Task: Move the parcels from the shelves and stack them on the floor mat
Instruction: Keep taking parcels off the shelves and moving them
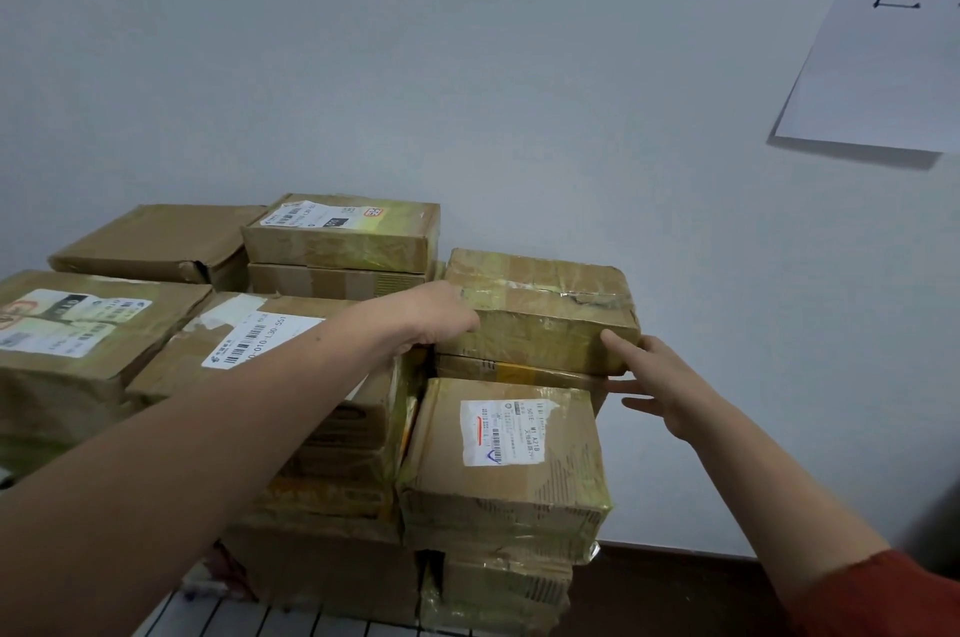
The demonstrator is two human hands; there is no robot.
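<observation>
A brown taped parcel lies on top of the right rear stack, against the wall. My left hand grips its left end, with the fingers curled down out of sight between the stacks. At the parcel's front right corner my right hand is open, fingers straight, the index fingertip touching the corner. Just in front and lower sits a labelled parcel on its own stack. The parcels stand on a pale ribbed floor mat.
Several more brown parcels are stacked to the left, among them a barcode-labelled parcel under my left forearm and a labelled box at the back. The white wall is close behind. A paper sign hangs upper right. Dark floor lies right of the stacks.
</observation>
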